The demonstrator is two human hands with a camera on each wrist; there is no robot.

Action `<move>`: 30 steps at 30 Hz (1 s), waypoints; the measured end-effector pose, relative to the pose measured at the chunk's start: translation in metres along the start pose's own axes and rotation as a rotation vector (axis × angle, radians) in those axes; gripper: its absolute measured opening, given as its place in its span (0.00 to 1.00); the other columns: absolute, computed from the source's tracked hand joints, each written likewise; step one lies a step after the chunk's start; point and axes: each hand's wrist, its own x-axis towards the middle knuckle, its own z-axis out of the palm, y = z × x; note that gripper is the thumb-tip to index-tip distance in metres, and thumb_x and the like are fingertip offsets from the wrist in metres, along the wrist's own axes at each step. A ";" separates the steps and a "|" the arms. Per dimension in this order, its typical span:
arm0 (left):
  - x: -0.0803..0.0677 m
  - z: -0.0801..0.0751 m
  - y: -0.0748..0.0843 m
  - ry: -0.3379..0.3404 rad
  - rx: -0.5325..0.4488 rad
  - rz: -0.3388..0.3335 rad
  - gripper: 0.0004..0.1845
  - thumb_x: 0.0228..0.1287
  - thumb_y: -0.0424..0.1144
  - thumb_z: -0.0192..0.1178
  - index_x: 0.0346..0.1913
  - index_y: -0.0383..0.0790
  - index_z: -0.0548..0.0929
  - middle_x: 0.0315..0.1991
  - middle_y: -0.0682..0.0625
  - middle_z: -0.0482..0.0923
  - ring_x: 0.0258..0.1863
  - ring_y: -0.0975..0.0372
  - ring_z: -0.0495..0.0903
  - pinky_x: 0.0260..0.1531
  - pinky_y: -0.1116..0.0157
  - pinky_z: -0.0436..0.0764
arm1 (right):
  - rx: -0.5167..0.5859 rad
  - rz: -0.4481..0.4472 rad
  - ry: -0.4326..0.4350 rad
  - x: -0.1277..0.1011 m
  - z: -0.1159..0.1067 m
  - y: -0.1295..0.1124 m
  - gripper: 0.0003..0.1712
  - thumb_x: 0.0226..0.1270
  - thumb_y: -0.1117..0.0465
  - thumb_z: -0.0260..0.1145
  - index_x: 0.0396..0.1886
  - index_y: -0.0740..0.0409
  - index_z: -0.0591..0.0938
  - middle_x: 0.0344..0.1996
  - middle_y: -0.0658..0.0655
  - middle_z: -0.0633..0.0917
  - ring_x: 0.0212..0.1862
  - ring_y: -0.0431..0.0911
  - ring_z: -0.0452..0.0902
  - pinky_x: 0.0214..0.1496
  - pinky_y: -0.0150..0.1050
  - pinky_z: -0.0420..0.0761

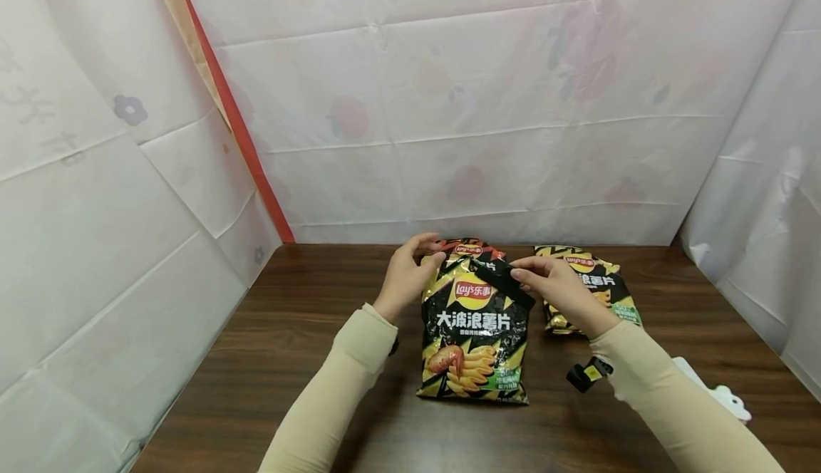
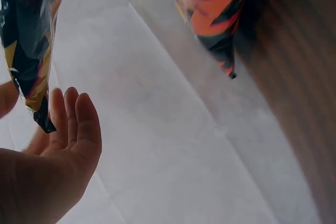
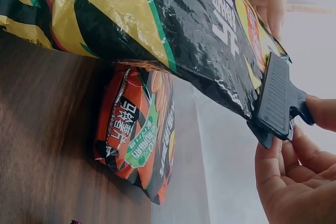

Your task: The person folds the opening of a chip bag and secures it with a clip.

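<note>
A black and gold bag of potato chips (image 1: 474,338) stands in front of me, its front facing me. On the right part of its top edge sits a black clip (image 3: 274,95), slanting down to the right. My right hand (image 1: 556,288) pinches the clip's handles between thumb and fingers. At the bag's upper left corner, my left hand (image 1: 407,273) has its thumb on one side and its fingers behind; its other fingers (image 2: 86,124) stretch out loosely. The exact contact there is partly hidden.
Behind the held bag lies a red and black chip bag (image 3: 139,135). Another black and gold chip bag (image 1: 590,281) lies to the right, partly behind my right hand. A white object (image 1: 721,396) shows beside my right sleeve on the wooden table (image 1: 288,359). White sheets (image 1: 449,102) enclose the table.
</note>
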 end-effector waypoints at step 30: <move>-0.074 0.017 -0.038 -0.158 -0.331 -0.265 0.37 0.68 0.51 0.61 0.72 0.34 0.64 0.65 0.38 0.73 0.62 0.50 0.75 0.61 0.53 0.75 | 0.035 0.027 0.032 0.004 0.005 0.009 0.34 0.71 0.41 0.60 0.67 0.58 0.74 0.63 0.62 0.75 0.49 0.46 0.79 0.38 0.40 0.77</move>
